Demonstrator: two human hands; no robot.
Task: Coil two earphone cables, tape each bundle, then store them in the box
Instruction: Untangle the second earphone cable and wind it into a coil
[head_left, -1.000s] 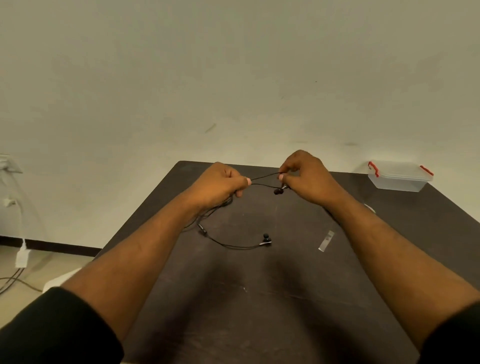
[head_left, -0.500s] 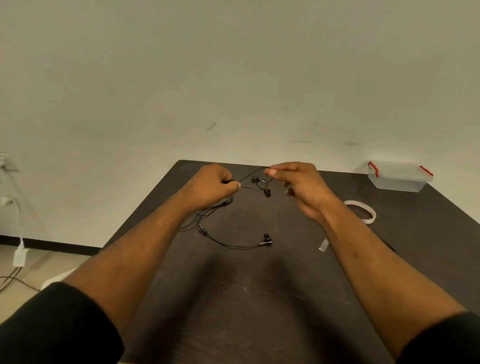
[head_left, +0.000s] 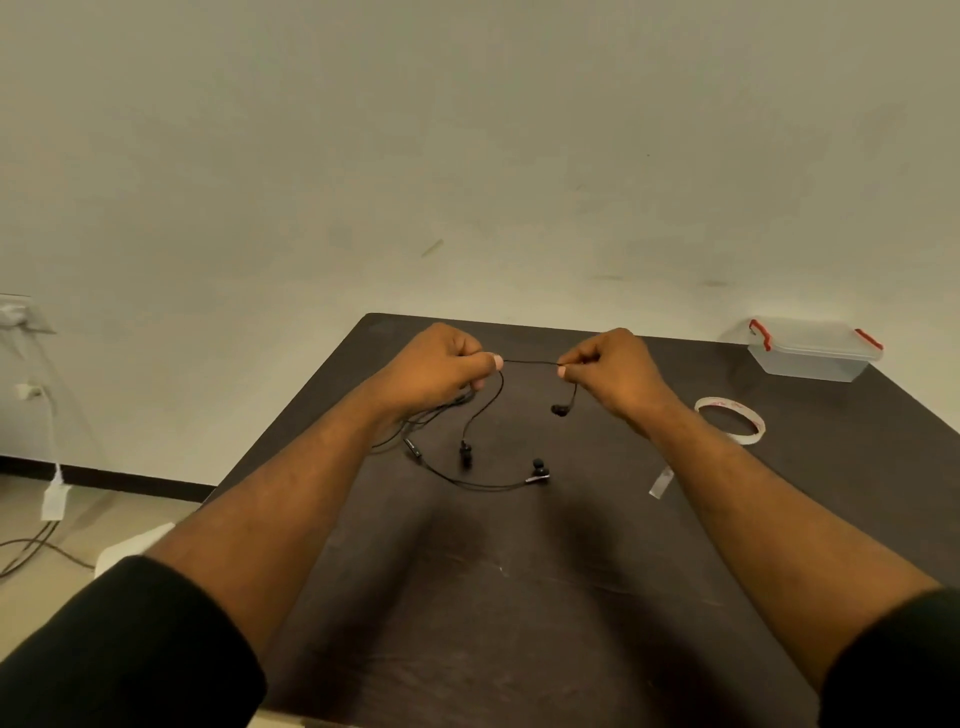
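Note:
A thin black earphone cable (head_left: 530, 361) is stretched taut between my two hands above the dark table (head_left: 519, 597). My left hand (head_left: 441, 366) pinches one end of the stretch; my right hand (head_left: 615, 371) pinches the other. One earbud (head_left: 558, 410) dangles below my right hand, another earbud (head_left: 465, 451) hangs from a strand below my left. A second earphone cable (head_left: 478, 483) lies on the table, ending in an earbud (head_left: 539, 470). More cable bunches under my left wrist. The clear box (head_left: 810, 353) with red latches and closed lid sits far right.
A roll of white tape (head_left: 730, 420) lies on the table right of my right wrist, and a cut strip of tape (head_left: 661, 482) lies nearer to me. A wall stands behind the table. Left of the table, on the floor, are cables and a white adapter (head_left: 53, 499).
My hands have moved apart, pulling the cable straight between them. My right arm shifted right, uncovering more of the tape strip. An earbud that was near my right fingers now dangles lower.

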